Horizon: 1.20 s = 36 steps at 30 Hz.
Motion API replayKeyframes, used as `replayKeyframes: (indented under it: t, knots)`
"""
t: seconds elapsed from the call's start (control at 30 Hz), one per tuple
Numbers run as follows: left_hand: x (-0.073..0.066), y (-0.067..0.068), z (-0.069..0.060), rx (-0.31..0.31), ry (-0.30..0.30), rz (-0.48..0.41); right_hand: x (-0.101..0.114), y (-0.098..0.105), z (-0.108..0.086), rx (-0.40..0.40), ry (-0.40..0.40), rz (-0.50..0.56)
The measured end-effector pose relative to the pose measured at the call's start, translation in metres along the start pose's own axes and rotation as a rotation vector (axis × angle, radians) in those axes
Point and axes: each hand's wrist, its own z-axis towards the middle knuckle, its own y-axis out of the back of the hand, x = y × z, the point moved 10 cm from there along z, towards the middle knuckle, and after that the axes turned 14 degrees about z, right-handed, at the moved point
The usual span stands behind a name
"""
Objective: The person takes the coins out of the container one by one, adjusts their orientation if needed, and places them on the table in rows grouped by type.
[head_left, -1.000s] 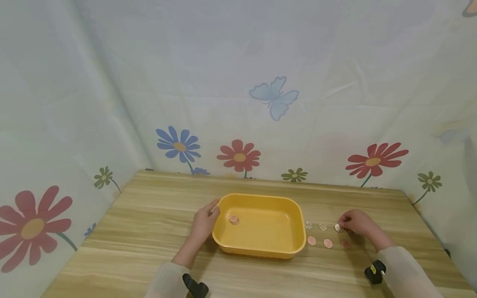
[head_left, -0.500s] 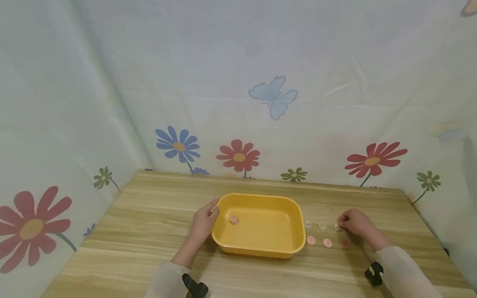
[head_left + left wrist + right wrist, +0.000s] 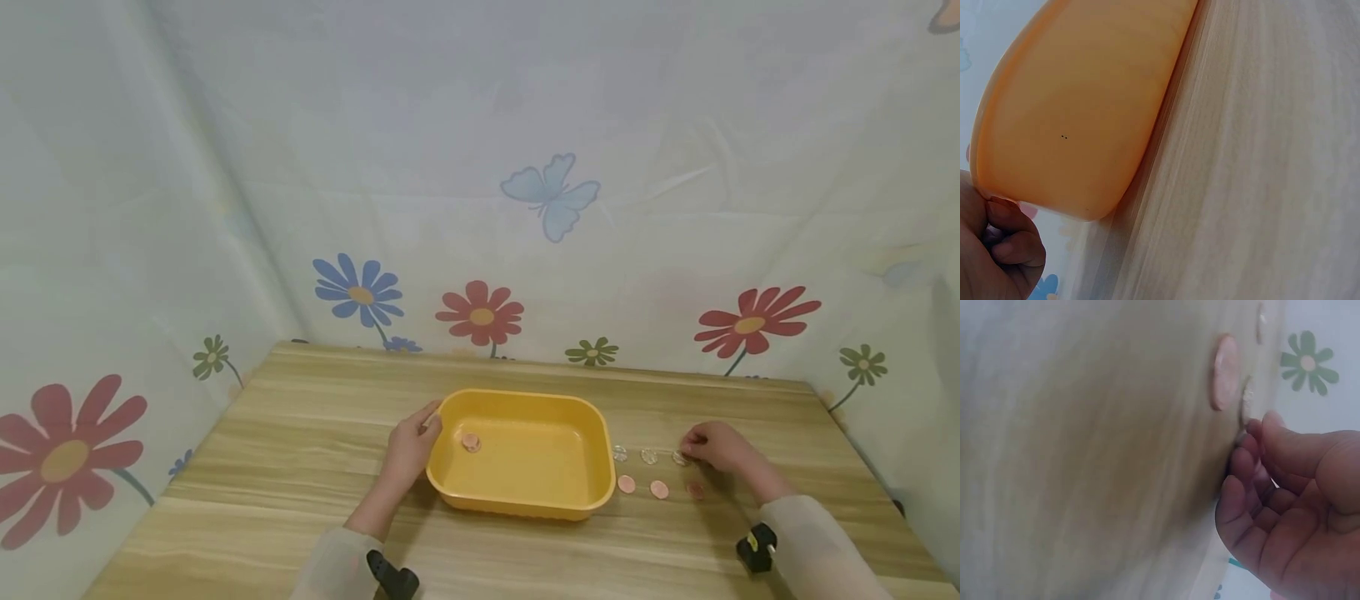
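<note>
My left hand [image 3: 408,446] grips the left rim of a yellow plastic basin [image 3: 525,500]; in the left wrist view its bent fingers [image 3: 1013,244] lie at the rim's corner. Inside the basin, toward the left, copper-coloured coins [image 3: 471,442] lie overlapping. To the right of the basin, my right hand [image 3: 716,446] has its thumb and fingertips down at the edge of a silver coin [image 3: 678,458]. The right wrist view shows that silver coin [image 3: 1247,400] at the fingertips, beside a copper-coloured coin [image 3: 1227,372]. The fingers partly hide the coin's edge.
Two more silver coins, the nearer [image 3: 649,457] and the farther [image 3: 620,453], lie leftward in that row. Copper-coloured coins [image 3: 658,489] form a row in front of them. The wooden table [image 3: 300,433] meets a flower-printed cloth [image 3: 420,167] behind and at both sides.
The right hand shifts only very slightly at the silver coin. The left hand, the basin and the other coins stay where they were.
</note>
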Motion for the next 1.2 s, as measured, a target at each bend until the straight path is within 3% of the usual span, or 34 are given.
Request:
replayKeyframes:
  t: [0.33, 0.5, 0.87, 1.2]
  knots:
    - [-0.001, 0.001, -0.002, 0.005, 0.010, 0.000, 0.013, 0.007, 0.001, 0.008, -0.054, 0.054]
    - [-0.002, 0.001, -0.002, 0.002, -0.001, 0.002, 0.038, 0.004, 0.000, 0.004, -0.015, 0.105]
    - [-0.001, 0.000, -0.001, -0.002, 0.006, 0.012, 0.090, -0.002, -0.003, 0.000, 0.101, 0.100]
    - [-0.001, 0.000, 0.000, -0.006, -0.007, 0.009, 0.143, -0.015, -0.001, 0.114, 0.178, 0.081]
